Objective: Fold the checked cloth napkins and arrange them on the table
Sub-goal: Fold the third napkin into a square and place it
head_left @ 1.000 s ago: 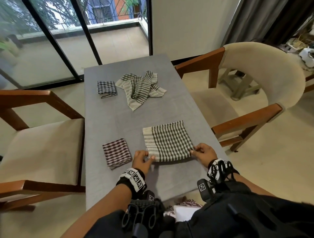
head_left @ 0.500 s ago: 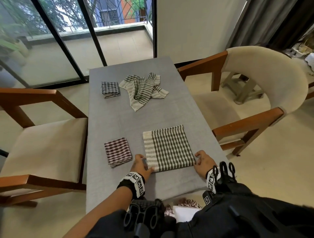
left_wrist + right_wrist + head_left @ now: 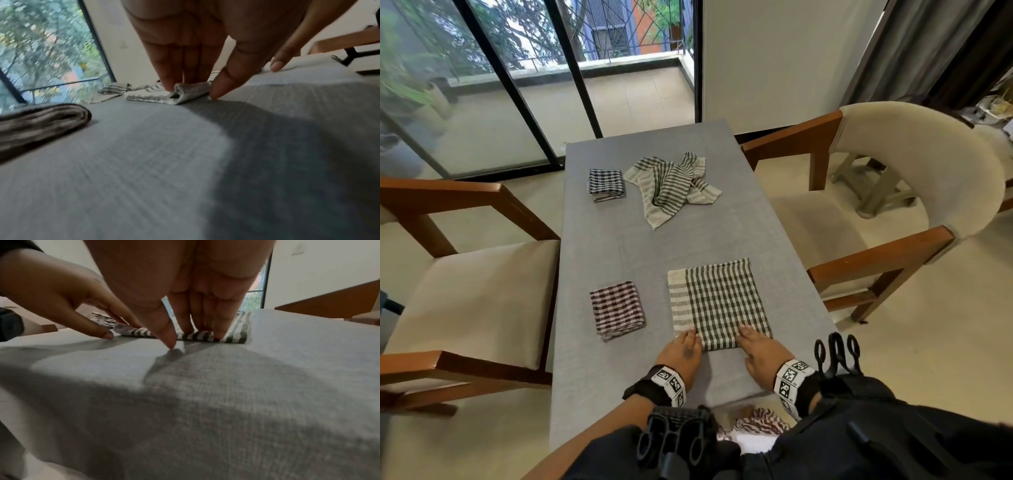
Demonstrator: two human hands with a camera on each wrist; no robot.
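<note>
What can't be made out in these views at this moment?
- Near edge of the green-and-white checked cloth napkin: head view, partly covered by the left hand and right hand.
- Its layer count: left wrist view shows only one folded corner, blurred.
- Striped fabric below the grey table edge: head view, mostly hidden by the person's dark clothing.

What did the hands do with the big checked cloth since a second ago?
The right hand slid inward along the near edge of the green checked napkin, from its right corner toward the middle; the left hand shifted slightly right too. Both now press that edge with straight fingers. The napkin stayed flat in place, as did the maroon folded napkin, dark folded napkin and crumpled striped napkin.
</note>
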